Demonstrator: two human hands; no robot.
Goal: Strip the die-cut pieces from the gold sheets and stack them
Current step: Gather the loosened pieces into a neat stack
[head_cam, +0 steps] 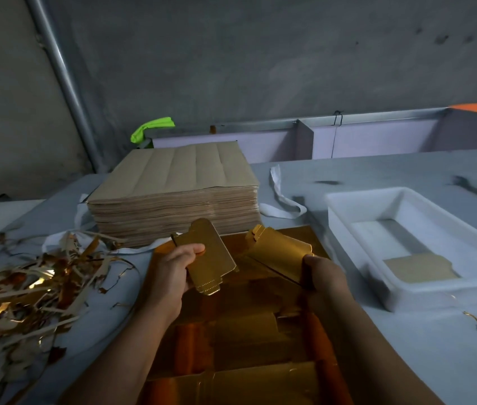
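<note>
Currently the step in hand appears to be the hand-off between stripping and stacking. The left hand [173, 273] grips one gold piece [211, 258] with its thumb across the shiny face, and holds it tilted above the gold sheet [246, 331] lying flat on the table [406, 361]. The right hand [323, 274] grips a second gold piece [281, 249] by its near edge. This piece curves upward, and it cannot be told whether it is one piece or several pressed together. The two held pieces are apart, not touching.

The white tray [348, 217] stands on the table to the right, apart from both hands. One stacked piece [419, 267] lies flat in its near end, brown side up — judged to be the start of the stack. A tall pile of sheets [173, 194] stands just beyond the gold sheet, and scrap strips [21, 287] lie loose on the left.

Next move, as a judgement: bring the held pieces together, align their tabs and edges, then lay them squarely on the piece in the tray. The card looks thin and flexible — a light grip near the edge should avoid creasing. Cut outlines show in the sheet below, so stripping is not yet complete.
</note>
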